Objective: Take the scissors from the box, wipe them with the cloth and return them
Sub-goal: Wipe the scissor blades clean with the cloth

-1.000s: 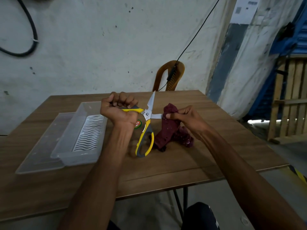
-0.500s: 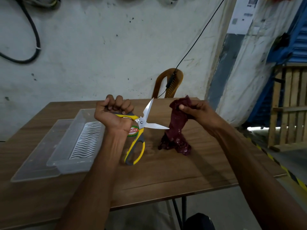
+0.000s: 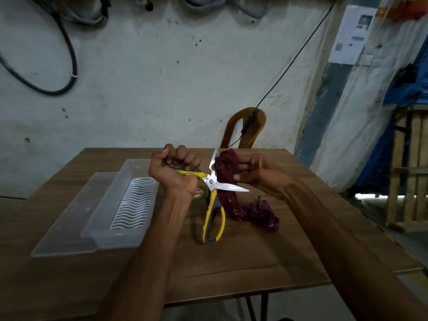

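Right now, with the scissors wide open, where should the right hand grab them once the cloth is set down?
Probably the free yellow handle loop, approached from the near side, below. It hangs down toward the table, away from both bare blades, which point up and right beside the cloth. The left hand holds the other handle.
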